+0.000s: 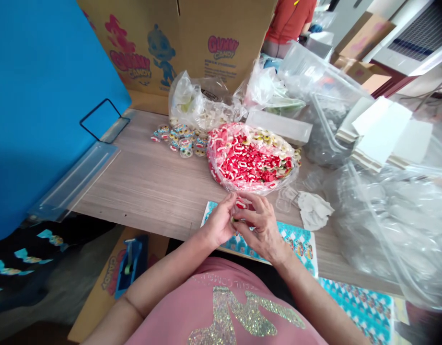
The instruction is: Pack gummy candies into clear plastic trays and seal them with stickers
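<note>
Both hands are working close together at the near edge of the table, right over a printed sheet that's lying along that edge. The left hand and right hand are meeting fingertip to fingertip, fingers pinched together on a small red-and-white candy w/ a bit of clear wrap around it; can't tell exactly which fingers are bearing the load, since the thumbs are overlapping.

Just behind the hands, toward the table's middle, an open bag is sitting heaped w/ red-and-white gummies. Further back, nearer the far edge, a scatter of round wrapped sweets is lying in front of a second, crumpled bag. A box marked Gummy Candy is standing along the far edge. At the right edge, lots of clear plastic sheeting is piling up, w/ a crumpled white tissue just beside the hands.

Doing this bit well, imo: keeping the pinch light so the soft piece isn't getting squashed, holding it low over the sheet so a slip is landing on the table not the lap, and keeping wrists clear of the bag's loose rim so nothing's spilling.
</note>
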The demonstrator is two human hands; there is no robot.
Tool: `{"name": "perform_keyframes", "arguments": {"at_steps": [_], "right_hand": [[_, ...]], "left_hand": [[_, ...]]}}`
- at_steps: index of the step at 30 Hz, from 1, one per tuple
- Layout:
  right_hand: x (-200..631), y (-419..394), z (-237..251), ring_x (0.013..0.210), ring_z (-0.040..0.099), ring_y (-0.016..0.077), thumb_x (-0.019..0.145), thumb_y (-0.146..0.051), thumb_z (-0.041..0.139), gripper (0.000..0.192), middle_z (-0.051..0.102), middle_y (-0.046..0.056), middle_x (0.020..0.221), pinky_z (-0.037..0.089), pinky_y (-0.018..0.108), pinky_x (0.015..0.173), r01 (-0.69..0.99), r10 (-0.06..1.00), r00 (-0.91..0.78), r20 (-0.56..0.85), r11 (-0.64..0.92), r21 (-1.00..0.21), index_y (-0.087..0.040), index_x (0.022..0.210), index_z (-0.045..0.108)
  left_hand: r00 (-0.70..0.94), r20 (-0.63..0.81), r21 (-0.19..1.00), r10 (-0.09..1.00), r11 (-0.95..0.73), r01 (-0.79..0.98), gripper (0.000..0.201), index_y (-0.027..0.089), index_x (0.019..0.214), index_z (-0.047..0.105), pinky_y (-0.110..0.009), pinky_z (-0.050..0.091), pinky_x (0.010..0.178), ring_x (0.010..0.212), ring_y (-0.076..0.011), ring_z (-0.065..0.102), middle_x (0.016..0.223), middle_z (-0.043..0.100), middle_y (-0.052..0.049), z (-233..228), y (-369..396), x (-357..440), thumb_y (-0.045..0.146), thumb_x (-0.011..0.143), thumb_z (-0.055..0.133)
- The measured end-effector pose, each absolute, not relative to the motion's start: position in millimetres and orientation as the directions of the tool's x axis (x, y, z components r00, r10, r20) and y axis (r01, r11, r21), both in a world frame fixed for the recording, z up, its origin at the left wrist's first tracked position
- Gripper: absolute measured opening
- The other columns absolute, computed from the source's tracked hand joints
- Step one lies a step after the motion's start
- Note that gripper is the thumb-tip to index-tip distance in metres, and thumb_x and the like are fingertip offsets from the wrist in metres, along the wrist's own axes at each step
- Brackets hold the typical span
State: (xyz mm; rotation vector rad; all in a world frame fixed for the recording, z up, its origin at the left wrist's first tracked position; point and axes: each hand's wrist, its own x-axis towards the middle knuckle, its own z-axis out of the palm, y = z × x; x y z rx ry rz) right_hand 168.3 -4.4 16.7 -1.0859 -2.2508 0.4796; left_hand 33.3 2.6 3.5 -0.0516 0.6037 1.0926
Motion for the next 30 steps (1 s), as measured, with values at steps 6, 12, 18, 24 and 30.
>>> {"name": "perform_keyframes", "arguments": {"at_steps": [6,12,18,24,30], "right_hand": [[173,-2,11,0.123,0.055,0.0254,0.086,-0.027,0.071,0.022,0.053,0.006,0.138,0.047,0.048,0.102,0.440,0.795,-0.444,0.414,0.596,-0.672,-0.028,0.108,0.068],[181,5,2,0.123,0.053,0.0298,0.082,-0.043,0.075,0.045,0.049,0.011,0.140,0.047,0.054,0.101,0.541,0.812,-0.445,0.377,0.579,-0.610,-0.027,0.123,0.063],[180,1,-3,0.127,0.052,0.0290,0.083,-0.039,0.076,0.050,0.051,0.011,0.139,0.046,0.053,0.105,0.476,0.814,-0.447,0.371,0.568,-0.671,-0.026,0.128,0.060],[177,2,-2,0.128,0.051,0.0269,0.083,-0.041,0.075,0.031,0.051,0.009,0.139,0.044,0.052,0.109,0.436,0.810,-0.502,0.303,0.539,-0.720,-0.026,0.111,0.071],[200,5,8,0.131,0.050,0.0246,0.092,-0.046,0.063,0.035,0.054,0.008,0.140,0.046,0.046,0.107,0.443,0.849,-0.422,0.320,0.500,-0.744,-0.029,0.123,0.067]], "left_hand": [[0.336,-0.443,0.330,0.831,0.500,-0.801,0.025,0.014,0.105,0.065,-0.020,0.042,0.046,0.059,-0.0127,0.062,0.081,0.065,-0.006,8,-1,25,0.033,0.099,0.051],[0.386,-0.411,0.386,0.826,0.542,-0.747,0.037,0.021,0.129,0.056,-0.025,0.048,0.048,0.070,-0.0196,0.069,0.097,0.067,-0.008,8,-7,24,0.040,0.098,0.052],[0.392,-0.407,0.380,0.825,0.543,-0.749,0.035,0.021,0.129,0.056,-0.022,0.047,0.048,0.072,-0.0184,0.070,0.099,0.068,-0.008,11,-12,24,0.039,0.101,0.045],[0.380,-0.469,0.336,0.798,0.559,-0.758,0.037,0.017,0.130,0.057,-0.020,0.045,0.044,0.065,-0.0152,0.067,0.098,0.071,-0.011,11,-11,26,0.035,0.103,0.039],[0.376,-0.524,0.340,0.765,0.592,-0.730,0.036,0.017,0.129,0.055,-0.033,0.057,0.056,0.061,-0.0179,0.067,0.092,0.071,-0.010,12,-9,28,0.034,0.104,0.036]]}}
